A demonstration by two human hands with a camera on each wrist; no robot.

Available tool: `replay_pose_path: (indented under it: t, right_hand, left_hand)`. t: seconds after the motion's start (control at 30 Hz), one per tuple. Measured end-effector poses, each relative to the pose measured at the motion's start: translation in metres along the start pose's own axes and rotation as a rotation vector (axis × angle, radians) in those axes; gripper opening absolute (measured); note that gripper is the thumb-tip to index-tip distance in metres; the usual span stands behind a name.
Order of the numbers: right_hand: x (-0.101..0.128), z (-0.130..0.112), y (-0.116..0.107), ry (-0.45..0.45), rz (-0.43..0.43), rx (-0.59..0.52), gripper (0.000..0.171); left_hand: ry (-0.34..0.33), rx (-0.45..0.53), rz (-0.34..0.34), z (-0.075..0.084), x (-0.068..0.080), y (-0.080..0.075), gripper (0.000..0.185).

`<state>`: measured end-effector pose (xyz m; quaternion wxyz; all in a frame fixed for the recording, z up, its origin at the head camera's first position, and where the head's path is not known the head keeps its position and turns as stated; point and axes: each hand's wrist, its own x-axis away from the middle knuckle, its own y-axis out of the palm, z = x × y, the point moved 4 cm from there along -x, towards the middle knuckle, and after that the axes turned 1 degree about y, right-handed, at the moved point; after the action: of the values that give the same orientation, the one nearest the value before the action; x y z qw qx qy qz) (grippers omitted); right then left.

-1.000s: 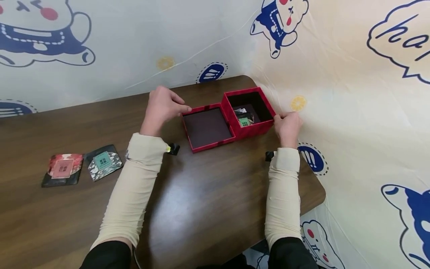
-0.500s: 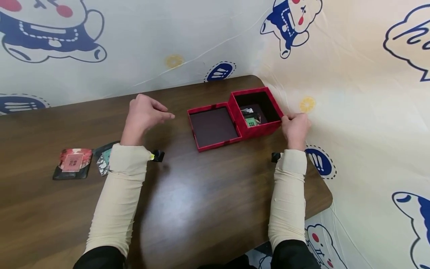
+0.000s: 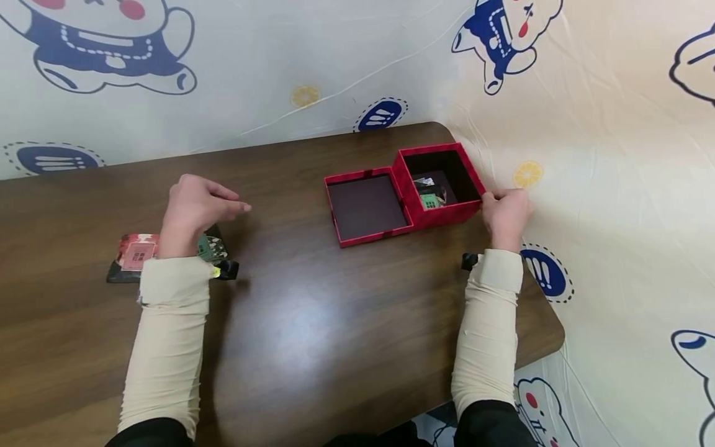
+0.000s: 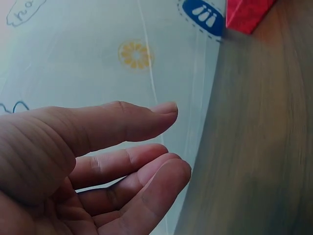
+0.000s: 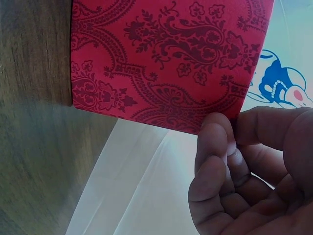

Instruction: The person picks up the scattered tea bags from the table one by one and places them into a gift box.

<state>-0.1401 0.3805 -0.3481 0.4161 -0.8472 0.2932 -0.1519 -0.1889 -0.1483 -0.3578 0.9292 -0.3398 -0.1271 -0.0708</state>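
Observation:
A red patterned box (image 3: 447,215) stands toward the table's back right, its hinged lid (image 3: 365,208) laid back to the left, dark lining up. My right hand (image 3: 507,214) pinches the box's upper right front corner between thumb and fingers, as the right wrist view confirms. Inside the box lies a small packet with a green label (image 3: 429,200). My left hand (image 3: 197,208) hovers over the table on the left, holding nothing, with a gap between thumb and loosely bent fingers. Beneath that wrist are a red-labelled packet (image 3: 136,256) and a green-labelled dark packet (image 3: 212,246), both partly hidden.
The brown wooden table (image 3: 301,310) meets a printed white wall covering (image 3: 268,56) at the back and right. Its rounded right corner lies beyond my right forearm. A small black device (image 3: 227,270) sits at my left wrist.
My left hand has left the lid's left edge and moved left to above the loose packets. My right hand stays on the box corner. The head view has shifted slightly left.

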Motion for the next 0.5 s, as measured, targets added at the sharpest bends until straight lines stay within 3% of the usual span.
replay_pose_path:
  t: [0.2, 0.33, 0.5]
  right_hand:
    - [-0.002, 0.0, 0.001, 0.014, -0.037, -0.018, 0.032]
    - [-0.003, 0.001, -0.002, 0.018, -0.026, -0.017, 0.032]
    - [-0.002, 0.003, -0.002, 0.028, -0.044, -0.018, 0.033]
  left_hand:
    - [-0.046, -0.056, -0.001, -0.028, 0.011, -0.019, 0.056]
    - [-0.096, -0.008, -0.005, -0.043, 0.015, -0.028, 0.065]
    - [-0.148, 0.009, 0.037, -0.065, 0.022, -0.041, 0.06]
